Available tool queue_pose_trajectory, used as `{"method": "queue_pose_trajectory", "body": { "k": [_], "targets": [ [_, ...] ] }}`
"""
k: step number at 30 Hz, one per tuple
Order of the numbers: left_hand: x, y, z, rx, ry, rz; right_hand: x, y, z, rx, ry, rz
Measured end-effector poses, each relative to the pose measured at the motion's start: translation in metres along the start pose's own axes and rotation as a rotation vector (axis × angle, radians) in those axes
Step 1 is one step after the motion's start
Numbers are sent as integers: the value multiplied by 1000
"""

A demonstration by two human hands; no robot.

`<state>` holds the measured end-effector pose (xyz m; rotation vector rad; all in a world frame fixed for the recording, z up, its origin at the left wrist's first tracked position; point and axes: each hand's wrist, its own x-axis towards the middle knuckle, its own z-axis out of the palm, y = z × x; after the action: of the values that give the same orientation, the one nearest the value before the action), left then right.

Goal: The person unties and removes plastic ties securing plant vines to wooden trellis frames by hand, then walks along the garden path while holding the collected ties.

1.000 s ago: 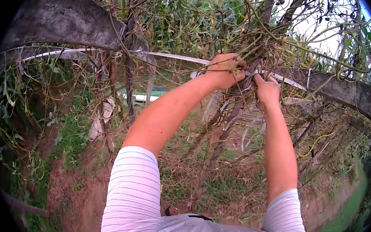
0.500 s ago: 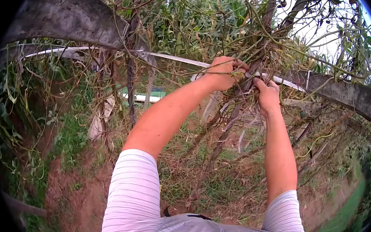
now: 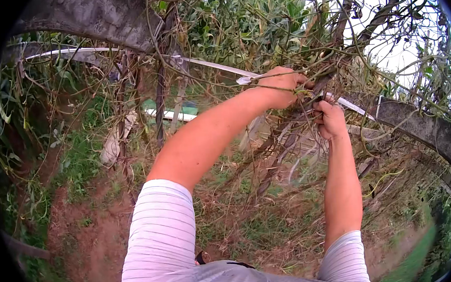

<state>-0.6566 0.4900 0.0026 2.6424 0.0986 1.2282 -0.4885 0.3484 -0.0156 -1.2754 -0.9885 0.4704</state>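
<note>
tangled vines (image 3: 298, 118) were apparently being worked near white strip (image 3: 358, 108); left hand (image 3: 283, 86) and right hand (image 3: 332, 119) were curled, grasp couldn't be told; careful fingerwork seemed called for.

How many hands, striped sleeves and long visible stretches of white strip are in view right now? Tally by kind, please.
Hands: 2 (left hand, right hand)
Striped sleeves: 2 (left sleeve, right sleeve)
White strip stretches: 3 (far-left stretch, middle stretch, right stretch); whether they join is unclear
Total: 7
</note>
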Motion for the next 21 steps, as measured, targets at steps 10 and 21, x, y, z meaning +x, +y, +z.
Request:
{"method": "queue_pose_trajectory", "body": {
  "k": [10, 21],
  "targets": [
    [-3, -2, 3, -3, 21, -211, -11, -2, 18, 27, 53, -81],
    [-14, -15, 20, -165, 315, -172, -8, 14, 4, -206, 143, -233]
  ]
}}
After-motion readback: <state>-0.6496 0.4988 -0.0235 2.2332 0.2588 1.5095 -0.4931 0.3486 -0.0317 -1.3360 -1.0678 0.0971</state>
